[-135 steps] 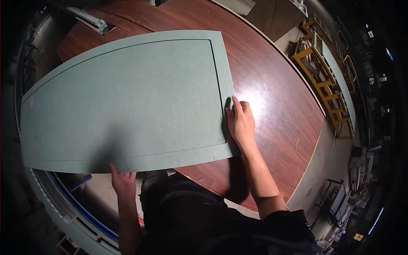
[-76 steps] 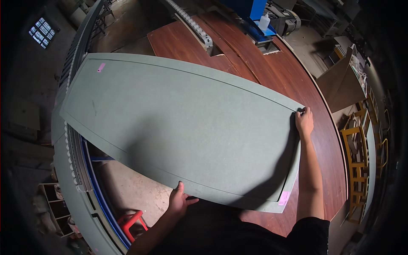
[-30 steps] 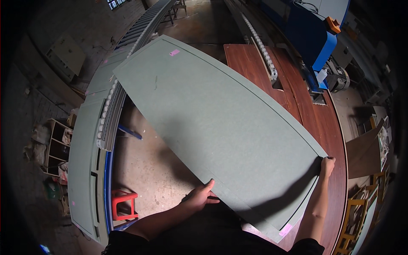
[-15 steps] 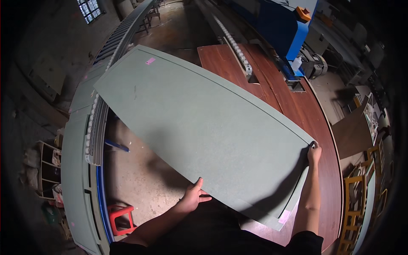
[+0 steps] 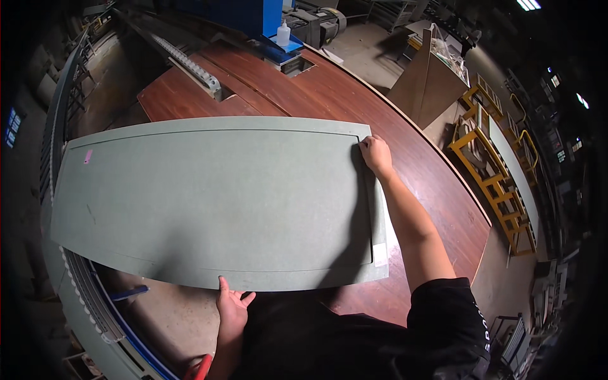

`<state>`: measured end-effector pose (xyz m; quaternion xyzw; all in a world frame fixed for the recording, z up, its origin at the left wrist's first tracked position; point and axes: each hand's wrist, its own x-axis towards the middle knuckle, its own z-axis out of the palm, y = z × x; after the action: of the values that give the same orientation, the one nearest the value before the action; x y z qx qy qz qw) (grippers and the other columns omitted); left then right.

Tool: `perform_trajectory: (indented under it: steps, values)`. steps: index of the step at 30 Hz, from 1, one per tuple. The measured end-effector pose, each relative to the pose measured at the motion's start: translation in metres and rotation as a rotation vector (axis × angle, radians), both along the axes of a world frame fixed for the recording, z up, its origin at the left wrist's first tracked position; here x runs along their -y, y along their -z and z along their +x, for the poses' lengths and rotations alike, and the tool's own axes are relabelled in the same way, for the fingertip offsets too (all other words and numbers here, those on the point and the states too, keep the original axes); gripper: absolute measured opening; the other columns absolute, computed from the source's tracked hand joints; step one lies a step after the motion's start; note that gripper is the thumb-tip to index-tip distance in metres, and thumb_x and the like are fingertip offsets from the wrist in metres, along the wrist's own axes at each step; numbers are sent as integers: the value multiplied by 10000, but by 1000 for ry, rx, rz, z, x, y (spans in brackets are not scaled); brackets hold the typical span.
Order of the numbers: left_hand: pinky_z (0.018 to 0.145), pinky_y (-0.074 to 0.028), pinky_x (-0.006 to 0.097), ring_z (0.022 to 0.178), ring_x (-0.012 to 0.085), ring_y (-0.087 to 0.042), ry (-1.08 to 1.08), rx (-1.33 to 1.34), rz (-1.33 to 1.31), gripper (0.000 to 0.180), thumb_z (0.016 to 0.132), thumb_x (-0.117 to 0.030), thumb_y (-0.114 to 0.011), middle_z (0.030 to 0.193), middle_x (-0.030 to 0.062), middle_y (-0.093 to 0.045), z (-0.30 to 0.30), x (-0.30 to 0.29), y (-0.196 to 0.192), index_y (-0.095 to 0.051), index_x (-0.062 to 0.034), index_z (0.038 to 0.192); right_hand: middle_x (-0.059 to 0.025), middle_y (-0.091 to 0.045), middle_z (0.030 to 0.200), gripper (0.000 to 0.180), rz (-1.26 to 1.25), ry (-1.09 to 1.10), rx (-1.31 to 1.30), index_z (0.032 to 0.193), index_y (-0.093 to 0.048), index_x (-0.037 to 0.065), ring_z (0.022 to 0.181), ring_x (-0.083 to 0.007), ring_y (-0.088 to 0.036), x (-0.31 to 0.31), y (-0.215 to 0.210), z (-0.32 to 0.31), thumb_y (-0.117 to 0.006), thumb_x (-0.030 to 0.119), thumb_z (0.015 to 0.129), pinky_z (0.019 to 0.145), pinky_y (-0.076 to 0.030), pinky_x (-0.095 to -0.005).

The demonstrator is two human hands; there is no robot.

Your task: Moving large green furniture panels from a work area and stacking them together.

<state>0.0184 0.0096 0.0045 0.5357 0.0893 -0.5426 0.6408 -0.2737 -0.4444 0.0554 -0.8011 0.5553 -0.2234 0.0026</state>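
Panel work fills the head view: a large grey-green board, flat, matte and smooth like painted fibreboard, with a shallow routed line running just inside its edges, lies partly on the reddish-brown wooden table and overhangs it to the left, above a conveyor rail. The left hand cups the near edge from below, fingers spread and thumb at the rim, a loose hold on the board. The right hand presses palm-down on the far right corner, fingers curled over the edge there. As a judgement, the board looks about half placed: its right end rests on the table, while the left part hangs free and squaring up is left. A small pink tag marks the far left corner and a white label sits near the right one. Beyond the table stand a blue machine, a white bottle and yellow racks.
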Motion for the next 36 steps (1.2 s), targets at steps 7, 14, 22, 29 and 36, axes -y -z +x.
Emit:
perform_trajectory:
  steps: [7, 14, 22, 29, 36]
  values:
    - [771, -505, 456, 996, 218, -570, 28, -5, 2, 566, 906, -555, -496, 1165, 72, -548, 2, -2, 1, -397, -113, 1246, -170, -646, 852, 179, -133, 127, 52, 883, -620, 13, 788, -352, -630, -7, 16, 15, -565, 183, 874, 679, -504, -420]
    - [738, -528, 447, 1017, 227, -567, 29, 5, -32, 578, 906, -549, -501, 1185, 78, -539, 2, 0, -3, -387, -106, 1261, -156, -672, 924, 220, -294, 354, 538, 1028, -606, -1, 731, -254, -652, 0, -10, -42, -616, 96, 831, 709, -507, -347]
    - [763, -522, 483, 1112, 267, -500, 49, 32, 15, 645, 912, -547, -492, 1286, 115, -438, 8, -6, 3, -333, -65, 1310, -235, -605, 1075, 483, 141, 150, 225, 1158, -618, 34, 1003, -341, -597, -30, -3, -14, -682, 326, 779, 875, -471, -389]
    - [841, -470, 534, 1078, 256, -490, 48, 64, 1, 688, 910, -550, -495, 1274, 105, -415, 3, -6, 2, -280, -68, 1353, -195, -552, 1121, 460, 47, 235, 185, 1228, -549, 92, 1048, -376, -550, -51, 9, 4, -627, 319, 836, 873, -465, -451]
    - [906, -443, 524, 1050, 272, -505, 49, 30, -43, 662, 907, -519, -524, 1210, 138, -444, 5, -11, 7, -306, -23, 1286, -197, -553, 1100, 416, 30, 235, 155, 1220, -548, 86, 1035, -376, -549, -57, 7, 5, -596, 298, 865, 862, -467, -450]
